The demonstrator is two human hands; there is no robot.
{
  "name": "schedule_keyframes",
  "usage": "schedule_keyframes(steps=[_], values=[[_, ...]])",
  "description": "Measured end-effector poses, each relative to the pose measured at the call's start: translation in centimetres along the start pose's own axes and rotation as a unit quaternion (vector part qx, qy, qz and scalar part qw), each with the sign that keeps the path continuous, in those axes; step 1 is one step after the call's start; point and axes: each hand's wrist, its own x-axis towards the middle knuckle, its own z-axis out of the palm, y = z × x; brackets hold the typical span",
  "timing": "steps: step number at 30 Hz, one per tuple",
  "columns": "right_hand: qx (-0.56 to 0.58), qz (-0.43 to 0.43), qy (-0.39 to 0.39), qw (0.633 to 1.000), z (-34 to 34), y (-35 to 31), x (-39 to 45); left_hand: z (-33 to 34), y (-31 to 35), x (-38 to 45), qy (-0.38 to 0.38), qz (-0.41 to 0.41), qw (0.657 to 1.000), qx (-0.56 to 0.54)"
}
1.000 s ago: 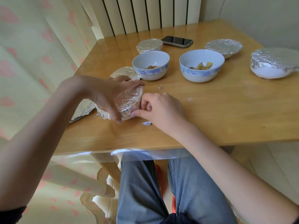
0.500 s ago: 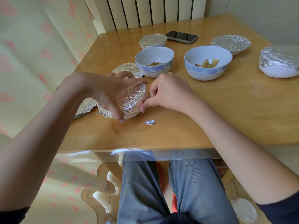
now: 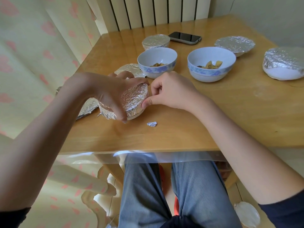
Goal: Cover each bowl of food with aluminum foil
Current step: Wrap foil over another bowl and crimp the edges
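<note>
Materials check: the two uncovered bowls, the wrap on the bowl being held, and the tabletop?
Uncovered bowls: likely glazed ceramic, glossy white with a blue floral band; melamine can't be ruled out. Wrap under the left hand and right hand: aluminum foil, crinkled with a bright metallic glint. Tabletop: light wood grain, apparently under a clear glossy sheet overhanging the front edge.

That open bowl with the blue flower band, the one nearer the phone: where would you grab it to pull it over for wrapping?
Probably by the wall of the open bowl, just under the rim, coming from its near side with thumb and fingers on opposite sides. It stands upright and uncovered, with food low inside, so fingers should stay out. A foil-covered bowl sits close on its left, leaving the near and right sides freer.
</note>
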Motion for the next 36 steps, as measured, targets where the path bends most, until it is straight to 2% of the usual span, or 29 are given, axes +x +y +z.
schedule_keyframes(steps=[6,10,13,18,23,28,32,36], values=[[-0.038,-0.007,0.015,0.999,0.2,0.0,-2.6,0.5,0.9,-0.5,-0.018,-0.072,0.997,-0.031],[-0.075,-0.013,0.032,0.997,1.9,-1.7,-3.6,0.0,0.6,-1.4,-0.029,-0.05,0.998,-0.023],[-0.059,-0.006,0.055,0.997,2.5,-2.2,-3.3,0.3,0.4,-1.3,-0.025,0.001,1.0,-0.006],[0.016,0.0,0.018,1.0,2.5,-1.6,-2.8,0.9,0.3,-0.4,-0.009,0.035,0.999,-0.016],[0.107,-0.013,-0.018,0.994,2.2,-0.5,-1.9,0.6,0.4,-0.2,-0.008,0.022,1.0,0.0],[0.072,0.011,-0.034,0.997,0.9,-0.4,-0.4,0.7,0.6,-0.1,-0.002,0.02,1.0,0.005],[0.11,-0.006,-0.097,0.989,0.3,-0.5,1.1,0.8,0.4,0.0,0.003,0.018,1.0,0.008],[0.144,-0.018,-0.097,0.985,0.6,0.0,0.6,0.8,0.6,-0.1,0.004,0.017,1.0,0.003]])
